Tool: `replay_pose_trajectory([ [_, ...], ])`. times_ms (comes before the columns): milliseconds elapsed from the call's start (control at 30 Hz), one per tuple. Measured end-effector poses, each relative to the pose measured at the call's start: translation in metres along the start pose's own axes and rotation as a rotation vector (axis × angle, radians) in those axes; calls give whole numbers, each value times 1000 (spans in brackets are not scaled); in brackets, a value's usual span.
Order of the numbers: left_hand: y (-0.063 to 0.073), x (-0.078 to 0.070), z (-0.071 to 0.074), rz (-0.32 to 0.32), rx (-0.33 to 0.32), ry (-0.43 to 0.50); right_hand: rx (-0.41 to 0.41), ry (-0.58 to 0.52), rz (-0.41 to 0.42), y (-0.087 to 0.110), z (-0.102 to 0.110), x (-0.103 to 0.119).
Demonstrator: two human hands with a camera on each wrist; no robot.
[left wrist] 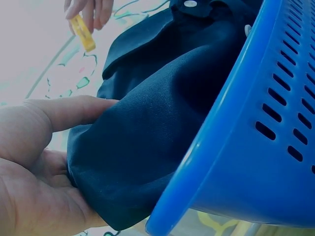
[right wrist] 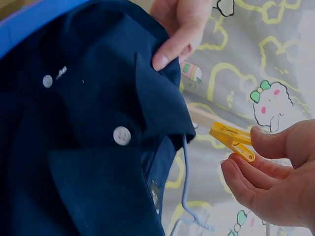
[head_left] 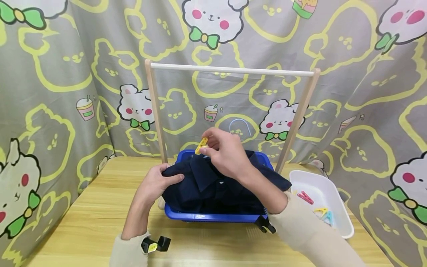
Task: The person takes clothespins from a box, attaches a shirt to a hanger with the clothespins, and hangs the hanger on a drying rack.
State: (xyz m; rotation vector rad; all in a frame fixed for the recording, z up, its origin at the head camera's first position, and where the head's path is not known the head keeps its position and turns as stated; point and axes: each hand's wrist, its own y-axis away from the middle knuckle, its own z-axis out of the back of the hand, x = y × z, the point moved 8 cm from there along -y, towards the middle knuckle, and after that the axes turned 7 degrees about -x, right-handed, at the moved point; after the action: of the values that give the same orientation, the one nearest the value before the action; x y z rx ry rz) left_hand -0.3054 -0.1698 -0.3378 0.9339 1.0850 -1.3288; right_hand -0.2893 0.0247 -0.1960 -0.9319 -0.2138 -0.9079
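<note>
Several clips (head_left: 305, 197) nearby, rack (head_left: 233, 69) behind, left hand (head_left: 158, 184) gripping shirt (head_left: 195, 193), right hand (head_left: 230, 154) pinching clothespin (head_left: 201, 145)

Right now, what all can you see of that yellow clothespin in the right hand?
The yellow clothespin looks plastic, its two arms spreading toward the handle ends, one with a small hole. The right hand pinches it between thumb and fingertips, in the air near the navy shirt but apart from it.

A cartoon-printed grey curtain (head_left: 217, 55) spans nine through three o'clock. The wood-grain table (head_left: 110, 181) shows toward eight and six.
</note>
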Motion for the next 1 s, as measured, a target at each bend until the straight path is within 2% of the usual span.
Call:
replay_pose_trajectory([
  [300,-1,1,0,-7,11,3,-9,-42,31,2,-22,1],
  [500,0,3,0,-2,13,0,-19,-44,39,0,-27,1],
  [1000,0,-1,0,-3,18,17,24,5,40,-3,-39,1],
])
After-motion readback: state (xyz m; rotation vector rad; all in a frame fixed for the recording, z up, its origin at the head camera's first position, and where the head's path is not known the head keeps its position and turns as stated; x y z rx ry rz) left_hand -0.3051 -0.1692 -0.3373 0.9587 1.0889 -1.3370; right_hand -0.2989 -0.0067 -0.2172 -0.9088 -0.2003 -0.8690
